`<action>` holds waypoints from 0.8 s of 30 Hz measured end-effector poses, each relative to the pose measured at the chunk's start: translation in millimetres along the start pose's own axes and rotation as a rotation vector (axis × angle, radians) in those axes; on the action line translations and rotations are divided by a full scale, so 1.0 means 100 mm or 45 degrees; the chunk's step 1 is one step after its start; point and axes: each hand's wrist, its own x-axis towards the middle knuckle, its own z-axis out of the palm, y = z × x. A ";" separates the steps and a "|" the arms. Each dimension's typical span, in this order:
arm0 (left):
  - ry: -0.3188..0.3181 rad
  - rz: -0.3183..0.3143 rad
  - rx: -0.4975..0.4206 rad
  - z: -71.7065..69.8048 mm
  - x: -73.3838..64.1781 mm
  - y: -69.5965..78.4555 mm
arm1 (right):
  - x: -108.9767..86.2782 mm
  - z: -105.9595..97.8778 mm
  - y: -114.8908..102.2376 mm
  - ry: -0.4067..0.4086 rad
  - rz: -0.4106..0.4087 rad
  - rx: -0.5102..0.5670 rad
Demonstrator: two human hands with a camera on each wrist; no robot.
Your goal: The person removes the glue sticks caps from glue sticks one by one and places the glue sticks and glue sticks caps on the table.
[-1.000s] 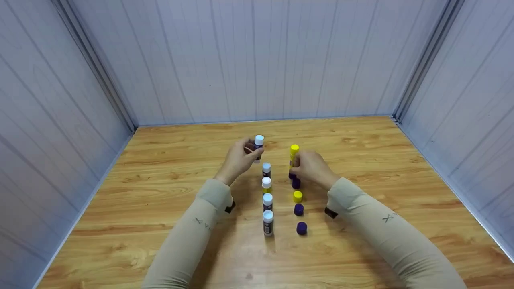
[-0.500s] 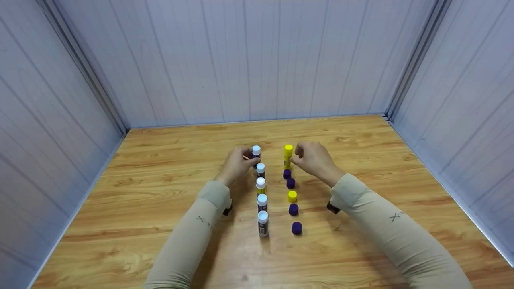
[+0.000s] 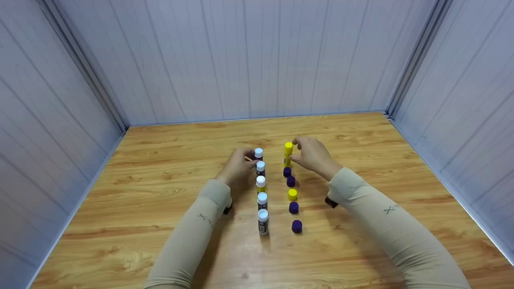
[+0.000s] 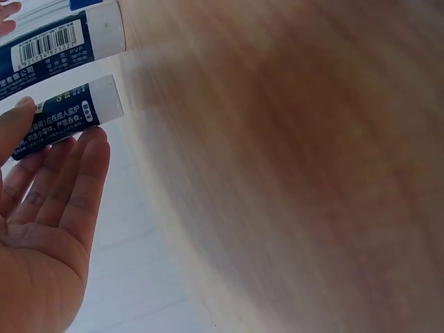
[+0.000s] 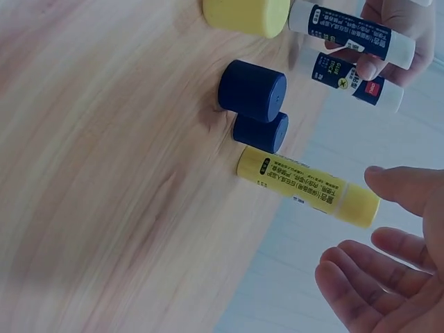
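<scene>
In the head view my left hand (image 3: pixel 237 165) is at the far end of a row of upright glue sticks with white tops. Its thumb and fingers hold the farthest one, a dark blue glue stick (image 4: pixel 59 125), upright beside its neighbour (image 3: pixel 260 170). My right hand (image 3: pixel 315 155) is spread beside an upright yellow glue stick (image 5: pixel 305 184). Its thumb is close to the yellow top and its fingers are apart from the stick; whether the thumb touches cannot be told. Two dark blue caps (image 5: pixel 253 90) sit just before the yellow stick.
The left row continues toward me with a yellow-bodied glue stick (image 3: pixel 261 185) and dark blue ones, the nearest glue stick (image 3: pixel 263 222) in front. Opposite stand a yellow cap (image 3: pixel 292 195) and more dark caps (image 3: pixel 296 226). White panels (image 3: pixel 265 60) close off the wooden table's back and sides.
My left hand has lowered its glue stick from the air to the row's far end. My right hand's fingers have come away from the yellow glue stick and spread.
</scene>
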 end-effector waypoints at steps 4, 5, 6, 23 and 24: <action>-0.017 -0.043 -0.013 0.01 -0.01 -0.01 | 0.05 0.01 -0.02 -0.039 0.002 0.016; -0.019 -0.064 -0.027 0.01 -0.02 -0.01 | 0.06 0.02 -0.02 -0.050 0.001 0.019; -0.020 -0.084 -0.042 0.02 -0.03 -0.01 | 0.07 0.02 -0.02 -0.060 0.000 0.020; -0.055 -0.146 -0.049 0.04 -0.07 0.01 | 0.20 0.10 -0.02 -0.158 0.053 0.028; -0.062 -0.150 -0.046 0.03 -0.07 0.01 | 0.20 0.10 -0.02 -0.157 0.050 0.026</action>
